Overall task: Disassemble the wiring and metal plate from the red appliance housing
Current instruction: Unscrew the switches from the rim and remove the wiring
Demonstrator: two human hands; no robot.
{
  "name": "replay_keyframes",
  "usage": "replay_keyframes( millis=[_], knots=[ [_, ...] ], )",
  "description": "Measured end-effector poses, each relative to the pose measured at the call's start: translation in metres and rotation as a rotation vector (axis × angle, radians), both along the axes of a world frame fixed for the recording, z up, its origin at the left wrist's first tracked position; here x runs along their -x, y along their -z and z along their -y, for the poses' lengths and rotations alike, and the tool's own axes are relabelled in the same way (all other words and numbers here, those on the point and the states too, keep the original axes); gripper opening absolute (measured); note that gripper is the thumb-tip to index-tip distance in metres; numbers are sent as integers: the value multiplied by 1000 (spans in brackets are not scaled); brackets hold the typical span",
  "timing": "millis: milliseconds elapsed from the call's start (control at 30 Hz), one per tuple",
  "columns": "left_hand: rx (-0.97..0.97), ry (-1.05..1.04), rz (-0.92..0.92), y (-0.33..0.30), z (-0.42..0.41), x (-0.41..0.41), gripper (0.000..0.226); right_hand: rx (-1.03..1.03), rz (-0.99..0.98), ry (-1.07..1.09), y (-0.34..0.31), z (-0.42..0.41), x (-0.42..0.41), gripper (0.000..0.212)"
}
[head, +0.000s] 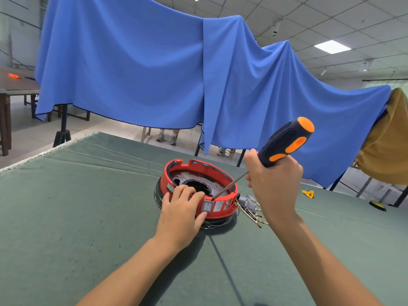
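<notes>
Gripping the near-left rim of the red housing [196, 191], the left hand [180, 214] is curling its fingers over the top edge while its thumb is pressing the outer wall beside the grey rocker switch [208, 206]. At the left hand's 1 o'clock, the housing is sitting open side up on the green table cover [88, 206], a little right of the table's centre, resting on a dark, glossy base ring [159, 198]. Inside the housing, the metal plate [189, 176] is lying flat, with a dark opening at its middle.

At the housing's 3 o'clock, the wiring [250, 209] is spilling out onto the cover, just beside the wall: grey connector blocks and brass-coloured terminal ends in a loose tangle. Above that bundle, the right hand [274, 186] is wrapping closed around the lower handle of the screwdriver [284, 141], whose black-and-orange handle is tilting up toward 1 o'clock. Its thin shaft is slanting down toward 8 o'clock, and the tip is meeting the housing's inner rim just above the rocker switch.

Farther right, at the housing's 3 o'clock and well apart from it, a small yellow piece [308, 193] is lying on the cover, and a yellow-and-black tape measure [378, 205] is sitting near the table edge. Behind the table, a blue cloth [154, 69] is hanging.
</notes>
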State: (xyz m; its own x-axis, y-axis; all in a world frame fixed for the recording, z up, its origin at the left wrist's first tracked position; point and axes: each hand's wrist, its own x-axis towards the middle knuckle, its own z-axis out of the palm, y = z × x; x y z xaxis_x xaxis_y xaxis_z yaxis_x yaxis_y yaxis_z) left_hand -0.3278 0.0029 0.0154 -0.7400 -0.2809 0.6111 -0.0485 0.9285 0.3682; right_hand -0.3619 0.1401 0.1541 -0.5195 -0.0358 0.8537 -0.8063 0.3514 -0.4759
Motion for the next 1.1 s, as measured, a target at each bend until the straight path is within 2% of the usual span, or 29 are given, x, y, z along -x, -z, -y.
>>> replay_keyframes(
  millis=[133,300,633,1100],
  knots=[
    [-29,5,-7,-3,-1,1,46,-32,-89,15,3,4,-5,31],
    [-29,-19,7,-5,-3,4,46,-49,-208,-15,2,18,-9,46],
    [-35,-30,-1,-6,-4,3,42,22,25,-11,-20,43,22,42],
    [-26,-33,-39,-6,-3,1,41,-107,247,100,-32,92,73,35]
  ],
)
